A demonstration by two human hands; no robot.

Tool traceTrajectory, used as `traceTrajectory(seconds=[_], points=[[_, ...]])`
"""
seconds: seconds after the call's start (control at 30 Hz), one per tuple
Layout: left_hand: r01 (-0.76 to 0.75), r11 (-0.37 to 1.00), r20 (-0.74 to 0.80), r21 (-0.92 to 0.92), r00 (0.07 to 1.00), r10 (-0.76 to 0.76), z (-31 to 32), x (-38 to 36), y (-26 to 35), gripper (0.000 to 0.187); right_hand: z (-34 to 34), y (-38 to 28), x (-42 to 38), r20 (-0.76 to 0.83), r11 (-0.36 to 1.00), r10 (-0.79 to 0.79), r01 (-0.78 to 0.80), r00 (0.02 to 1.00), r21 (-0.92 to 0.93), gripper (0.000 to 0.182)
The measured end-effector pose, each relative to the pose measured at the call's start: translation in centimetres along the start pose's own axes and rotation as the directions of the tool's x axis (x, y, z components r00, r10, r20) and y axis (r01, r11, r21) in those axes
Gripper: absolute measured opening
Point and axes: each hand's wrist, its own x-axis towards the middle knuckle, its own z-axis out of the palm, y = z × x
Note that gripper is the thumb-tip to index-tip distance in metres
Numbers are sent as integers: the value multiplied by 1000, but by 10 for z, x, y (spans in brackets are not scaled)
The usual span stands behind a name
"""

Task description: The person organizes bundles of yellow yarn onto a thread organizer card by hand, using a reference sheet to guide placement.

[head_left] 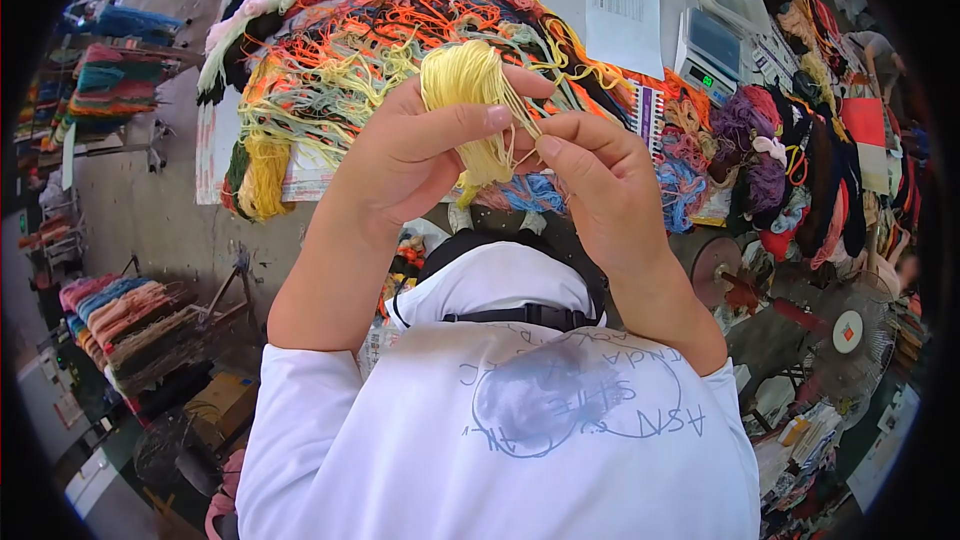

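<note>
A pale yellow skein of yarn [462, 80] is held up in front of my chest, above the near edge of the table. My left hand [425, 135] is wrapped round it, with the thumb pressed across its strands. At the skein's right side, my right hand [600, 165] pinches a few loose yellow strands between thumb and forefinger. Behind both hands lies a large tangled pile of orange, grey, yellow and black yarn [350, 35].
A digital scale [708, 58] with a lit green display stands at the table's right, beside a printed sheet [624, 20]. Purple yarn bundles [745, 130] hang near the right edge. A fan [848, 332] stands lower right; racks of coloured yarn [120, 80] are at left.
</note>
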Motion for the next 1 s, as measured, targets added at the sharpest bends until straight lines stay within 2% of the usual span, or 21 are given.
traceTrajectory(seconds=[0.13, 0.33, 0.4, 0.53, 0.6, 1.0], points=[[4, 1000, 26, 5, 1000, -4, -1, 0, 1, 32, -3, 0, 1, 40, 1000, -1, 2, 999, -5, 16], [17, 999, -1, 48, 1000, -17, 0, -1, 2, 31, -3, 1, 2, 7, 999, -8, 8, 1000, 43, 15], [-1, 999, -11, 53, 1000, 2, 1, -1, 1, 30, -3, 0, 1, 22, 995, 38, -40, 999, 97, 12], [-11, 998, 22, 61, 1000, 9, 0, 0, 2, 30, 4, -2, 0, -4, 999, 28, -28, 1000, 43, 12], [-11, 998, 20, 66, 1000, 10, -1, 1, 2, 29, 4, -2, 1, 12, 999, -2, 3, 1000, -52, 16], [-96, 992, -51, 80, 994, 100, 1, 3, -3, 28, 3, 4, 5, -36, 999, 51, -50, 998, 6, 12]])
